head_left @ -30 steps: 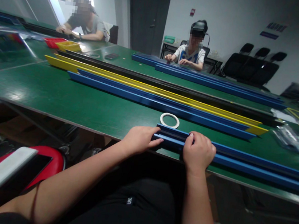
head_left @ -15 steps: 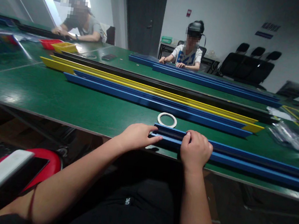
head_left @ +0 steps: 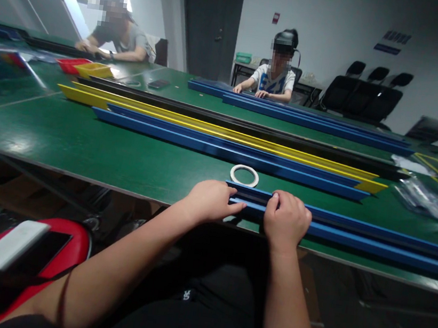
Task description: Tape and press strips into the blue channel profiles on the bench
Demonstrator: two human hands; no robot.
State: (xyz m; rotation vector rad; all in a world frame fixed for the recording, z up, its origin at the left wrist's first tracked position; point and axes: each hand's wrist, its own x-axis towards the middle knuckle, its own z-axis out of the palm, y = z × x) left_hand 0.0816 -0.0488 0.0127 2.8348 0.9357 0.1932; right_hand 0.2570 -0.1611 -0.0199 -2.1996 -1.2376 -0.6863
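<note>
A long blue channel strip (head_left: pixel 354 239) lies along the near edge of the green table, its right part running out of view. Wrapped over it, my right hand (head_left: pixel 287 221) is closed on the strip a short way in from the left end. My left hand (head_left: pixel 214 200) is at that left end, thumb along the near side and fingers at the far side, closed round it; part of the end is hidden. Just beyond the strip a white ring, like a roll of tape (head_left: pixel 244 176), lies flat on the table.
Past the ring lie more blue strips (head_left: pixel 228 152), a yellow strip (head_left: pixel 312 158) and black strips (head_left: pixel 218 111). Clear plastic bags (head_left: pixel 432 200) are at right. Red (head_left: pixel 69 64) and yellow (head_left: pixel 93 69) trays stand far left. Two people sit across the table. A red stool (head_left: pixel 68 235) holds a phone.
My left hand has slid slightly to the right, further onto the strip's end. My right hand and the strip look unmoved.
</note>
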